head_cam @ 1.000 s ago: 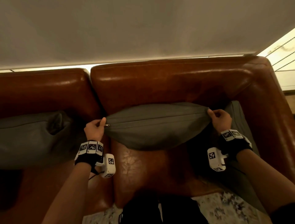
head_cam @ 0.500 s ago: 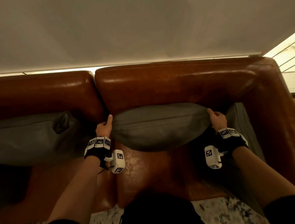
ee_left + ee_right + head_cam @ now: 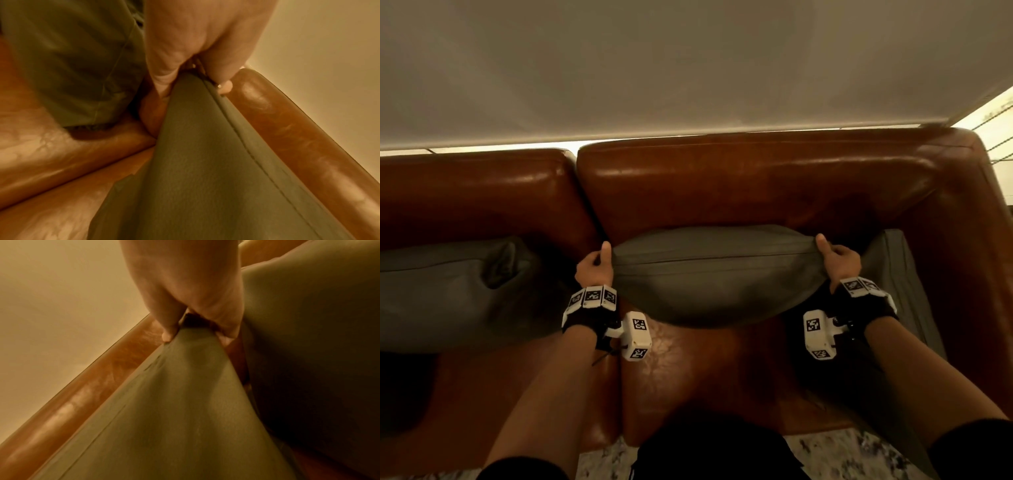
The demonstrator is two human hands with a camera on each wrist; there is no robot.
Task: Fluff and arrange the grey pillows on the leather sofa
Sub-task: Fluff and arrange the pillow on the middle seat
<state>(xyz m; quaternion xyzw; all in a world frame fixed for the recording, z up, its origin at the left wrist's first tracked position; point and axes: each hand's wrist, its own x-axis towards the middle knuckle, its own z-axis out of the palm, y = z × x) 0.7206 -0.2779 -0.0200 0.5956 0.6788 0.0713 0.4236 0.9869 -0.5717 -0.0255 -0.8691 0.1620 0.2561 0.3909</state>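
A grey pillow stands on edge on the brown leather sofa, its seam facing up, close to the backrest. My left hand pinches its left corner, thumb on top. My right hand pinches the right corner the same way. In the left wrist view the left hand grips the pillow at its seam end. In the right wrist view the right hand grips the pillow by its corner.
A second grey pillow lies slumped on the left seat. A third grey pillow leans against the right armrest. A pale wall rises behind the sofa. Patterned rug shows at the bottom.
The pillow has been pushed back toward the backrest and squeezed fuller between both hands. My left hand shifted right, its thumb now up on the corner.
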